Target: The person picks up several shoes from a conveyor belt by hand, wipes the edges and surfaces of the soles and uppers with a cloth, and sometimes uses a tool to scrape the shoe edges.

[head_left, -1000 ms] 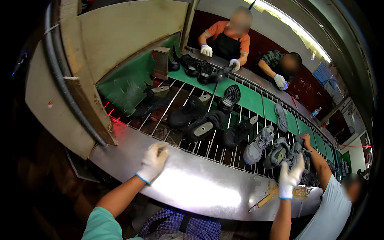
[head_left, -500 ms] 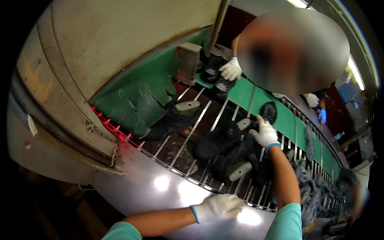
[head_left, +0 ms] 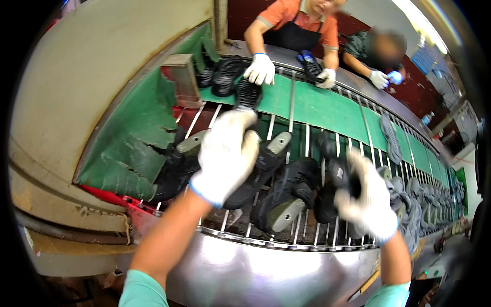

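Reaching over the conveyor in white knit gloves with blue cuffs, the two hands are well apart. The left hand has its fingers forward and its thumb a little away from them, the fingertips at the near end of a black sole; whether they are closed on it, I cannot tell. That sole lies at the left part of the green belt along the conveyor's far side, its tread ridged, with a co-worker's gloved hand on its other end. The right hand is blurred, fingers and thumb parted in a curve beside a dark, blurred piece; whether it grips this cannot be told.

Between the hands, near the conveyor's near edge, a soft fabric black shoe lies tilted, showing a hard, rounded, grey-green plate in its opening. Grey shoes crowd toward the right end, and a long grey sole lies on the belt. The conveyor bed is of thin, shiny metal rods. At its left end hangs a torn, creased green sheet. The counter along the near edge is smooth, reflective metal.
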Motion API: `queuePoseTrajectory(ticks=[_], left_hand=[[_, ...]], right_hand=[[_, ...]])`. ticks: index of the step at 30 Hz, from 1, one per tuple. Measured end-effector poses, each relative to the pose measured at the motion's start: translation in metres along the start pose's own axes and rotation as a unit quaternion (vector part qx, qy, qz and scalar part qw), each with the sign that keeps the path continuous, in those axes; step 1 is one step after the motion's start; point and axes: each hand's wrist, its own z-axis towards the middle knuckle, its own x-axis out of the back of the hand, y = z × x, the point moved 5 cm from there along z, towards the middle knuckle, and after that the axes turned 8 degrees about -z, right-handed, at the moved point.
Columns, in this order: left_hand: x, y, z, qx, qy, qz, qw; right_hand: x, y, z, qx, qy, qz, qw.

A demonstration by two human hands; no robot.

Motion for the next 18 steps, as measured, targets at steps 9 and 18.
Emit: queuePoseTrajectory(ticks=[9, 18], left_hand=[[-0.133, -0.151, -0.004, 0.014, -0.276, 0.301, 0.913], [0.041, 0.023, -0.021, 0.098, -0.084, 0.063, 0.99]], right_hand=[[0.003, -0.127, -0.254, 0.039, -0.124, 0.175, 0.976], [-0.055, -0.137, -0.332, -0.302, -0.025, 0.118, 0.946]])
